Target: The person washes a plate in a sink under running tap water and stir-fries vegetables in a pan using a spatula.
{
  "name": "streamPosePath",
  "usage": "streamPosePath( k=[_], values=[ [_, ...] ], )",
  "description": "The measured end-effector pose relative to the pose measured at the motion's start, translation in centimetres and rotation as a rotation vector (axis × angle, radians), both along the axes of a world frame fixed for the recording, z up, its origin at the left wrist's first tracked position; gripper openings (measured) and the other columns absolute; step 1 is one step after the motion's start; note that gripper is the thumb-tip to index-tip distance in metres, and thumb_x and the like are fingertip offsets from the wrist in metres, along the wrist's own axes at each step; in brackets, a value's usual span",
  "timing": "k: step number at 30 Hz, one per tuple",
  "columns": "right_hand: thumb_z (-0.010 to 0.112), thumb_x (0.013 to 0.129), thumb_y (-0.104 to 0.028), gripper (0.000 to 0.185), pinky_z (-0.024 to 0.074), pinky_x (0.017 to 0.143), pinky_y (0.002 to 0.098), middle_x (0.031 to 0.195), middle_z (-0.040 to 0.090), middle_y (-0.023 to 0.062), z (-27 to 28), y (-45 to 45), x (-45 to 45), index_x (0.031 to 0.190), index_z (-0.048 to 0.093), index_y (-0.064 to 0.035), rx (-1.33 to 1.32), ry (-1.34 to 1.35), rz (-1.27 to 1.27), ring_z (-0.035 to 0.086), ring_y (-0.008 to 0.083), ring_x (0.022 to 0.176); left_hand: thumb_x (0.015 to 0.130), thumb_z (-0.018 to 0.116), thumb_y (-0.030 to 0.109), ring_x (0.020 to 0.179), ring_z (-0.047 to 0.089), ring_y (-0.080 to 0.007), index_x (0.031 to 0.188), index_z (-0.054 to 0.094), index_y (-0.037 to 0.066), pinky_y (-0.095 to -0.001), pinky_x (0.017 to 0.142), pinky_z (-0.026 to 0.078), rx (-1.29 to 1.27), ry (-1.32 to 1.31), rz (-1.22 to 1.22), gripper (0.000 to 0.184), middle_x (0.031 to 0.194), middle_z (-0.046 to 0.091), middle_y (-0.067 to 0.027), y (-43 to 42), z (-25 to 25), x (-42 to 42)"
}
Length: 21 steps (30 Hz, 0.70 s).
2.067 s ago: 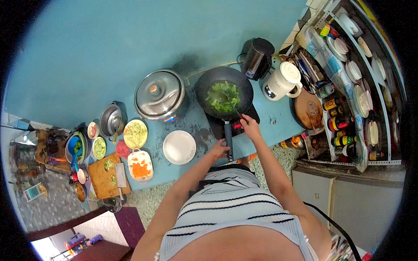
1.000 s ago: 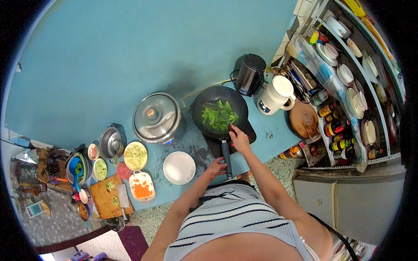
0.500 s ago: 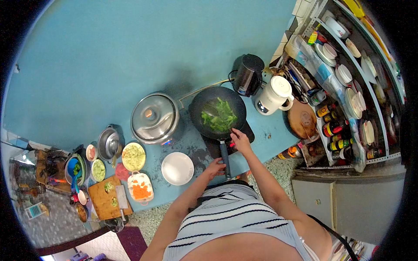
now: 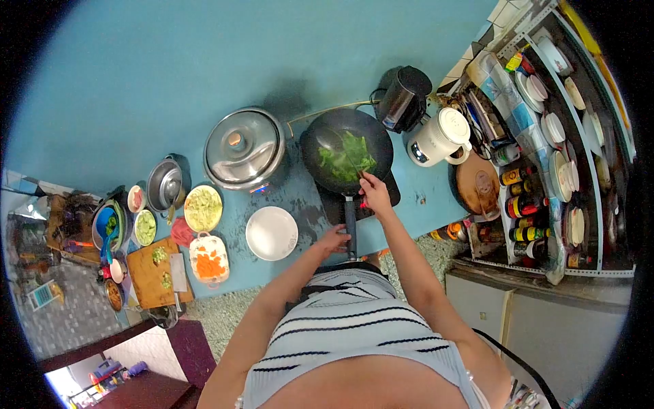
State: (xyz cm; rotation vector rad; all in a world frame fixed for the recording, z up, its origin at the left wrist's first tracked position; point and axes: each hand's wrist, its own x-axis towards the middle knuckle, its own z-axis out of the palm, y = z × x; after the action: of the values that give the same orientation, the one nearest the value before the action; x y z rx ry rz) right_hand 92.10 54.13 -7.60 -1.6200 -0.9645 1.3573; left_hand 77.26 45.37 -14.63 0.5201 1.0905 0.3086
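A dark frying pan (image 4: pixel 320 178) holds chopped leafy greens (image 4: pixel 349 155) on a black cooktop (image 4: pixel 391 193). My right hand (image 4: pixel 375 193) is closed around the thin handle of a spatula (image 4: pixel 356 168), whose far end lies among the greens and is hard to make out. On the left side of the black pan handle (image 4: pixel 351 225), my left hand (image 4: pixel 332 241) has its fingers stretched out, the tips at the handle and not visibly wrapped round it. A white plate (image 4: pixel 272 233) sits left of that hand.
A lidded steel pot (image 4: pixel 245 153) stands left of the pan; a dark kettle (image 4: pixel 407 95) and a white jug (image 4: pixel 439 138) are right. Further left are a yellow-green dish (image 4: pixel 203 208), a carrot dish (image 4: pixel 210 262) and a cutting board (image 4: pixel 150 276) with a cleaver (image 4: pixel 178 273).
The view has shifted, so the counter sits higher in it. My right hand stays on the spatula over the pan's near rim, and the greens have moved slightly. My left hand stays beside the handle.
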Motion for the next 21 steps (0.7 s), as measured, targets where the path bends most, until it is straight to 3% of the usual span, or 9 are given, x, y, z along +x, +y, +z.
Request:
streamPosePath(
  k=[2,4,6,7,9,12,15,18,21],
  values=[
    [0.052,0.081,-0.021,0.037,0.0391,0.041,0.0238,0.07,0.057,0.0051,-0.7,0.2,-0.4,0.114,0.048,-0.0055,-0.052,-0.034,0.034,0.051,0.0088,0.054,0.076,0.057,0.013,0.087,0.053,-0.0209,0.124,0.03,0.015,-0.0377,0.073,0.043,0.001,-0.011,-0.004,0.055,0.1,0.052,-0.0047,-0.2,-0.3,-0.1],
    [0.051,0.08,-0.022,0.035,0.0439,0.049,0.0295,0.076,0.059,0.0097,-1.6,0.5,-0.5,0.112,0.049,-0.0063,-0.076,-0.116,0.04,0.056,0.0172,0.06,0.075,0.059,0.019,0.089,0.05,-0.0236,0.124,0.029,0.012,-0.0423,0.078,0.041,0.029,-0.051,0.037,0.057,0.102,0.051,-0.0082,-0.3,-0.1,-0.2],
    [0.049,0.08,-0.024,0.035,0.0453,0.062,0.0364,0.084,0.06,0.0153,-2.7,1.0,-0.1,0.111,0.049,-0.0074,0.067,-0.438,0.008,0.058,0.0295,0.072,0.076,0.059,0.018,0.09,0.05,-0.0241,0.125,0.028,0.012,-0.0424,0.077,0.042,0.025,-0.05,0.048,0.058,0.103,0.051,-0.0084,-0.4,0.2,-0.3],
    [0.049,0.08,-0.024,0.035,0.0453,0.062,0.0364,0.084,0.06,0.0153,-2.9,1.3,0.4,0.111,0.049,-0.0074,0.067,-0.438,0.012,0.058,0.0295,0.072,0.076,0.058,0.018,0.092,0.05,-0.0246,0.126,0.027,0.012,-0.0425,0.077,0.042,0.021,-0.049,0.056,0.059,0.103,0.051,-0.0086,-0.4,0.4,-0.3],
    [0.05,0.081,-0.022,0.035,0.0418,0.043,0.0283,0.069,0.058,0.0089,-3.2,1.7,1.1,0.113,0.048,-0.0072,0.259,-0.632,-0.026,0.052,0.0128,0.049,0.076,0.058,0.018,0.093,0.05,-0.0249,0.127,0.026,0.012,-0.0419,0.076,0.043,0.015,-0.034,0.07,0.06,0.104,0.05,-0.0091,-0.7,0.2,-0.5],
    [0.049,0.079,-0.025,0.037,0.0446,0.065,0.0357,0.083,0.06,0.0163,0.6,1.8,1.1,0.112,0.049,-0.0073,0.193,-0.802,-0.026,0.059,0.0281,0.072,0.076,0.059,0.017,0.095,0.049,-0.025,0.128,0.024,0.012,-0.0406,0.076,0.044,0.013,-0.037,0.069,0.062,0.106,0.05,-0.0102,-0.8,0.2,-0.5],
    [0.048,0.079,-0.027,0.038,0.0414,0.074,0.038,0.091,0.058,0.0184,1.2,1.8,1.3,0.112,0.049,-0.0078,0.128,-0.771,0.029,0.055,0.0335,0.084,0.076,0.059,0.017,0.094,0.05,-0.0245,0.128,0.024,0.012,-0.0401,0.076,0.044,0.015,-0.045,0.054,0.063,0.107,0.049,-0.0106,-0.7,0.9,-0.3],
    [0.049,0.079,-0.027,0.038,0.0414,0.074,0.0395,0.092,0.057,0.0195,1.8,1.7,1.3,0.112,0.049,-0.0083,0.072,-0.663,0.076,0.054,0.0344,0.086,0.075,0.06,0.017,0.092,0.051,-0.0236,0.128,0.024,0.012,-0.0403,0.076,0.044,0.017,-0.034,0.053,0.064,0.106,0.05,-0.01,-0.6,1.2,-0.2],
    [0.049,0.079,-0.024,0.037,0.042,0.073,0.0396,0.091,0.057,0.0203,1.8,1.7,0.3,0.111,0.049,-0.0082,0.169,-0.757,0.046,0.054,0.0338,0.084,0.074,0.061,0.018,0.09,0.052,-0.0229,0.127,0.025,0.012,-0.0402,0.075,0.045,0.02,-0.021,0.045,0.064,0.104,0.052,-0.0091,-0.6,0.9,-0.1]
  ],
)
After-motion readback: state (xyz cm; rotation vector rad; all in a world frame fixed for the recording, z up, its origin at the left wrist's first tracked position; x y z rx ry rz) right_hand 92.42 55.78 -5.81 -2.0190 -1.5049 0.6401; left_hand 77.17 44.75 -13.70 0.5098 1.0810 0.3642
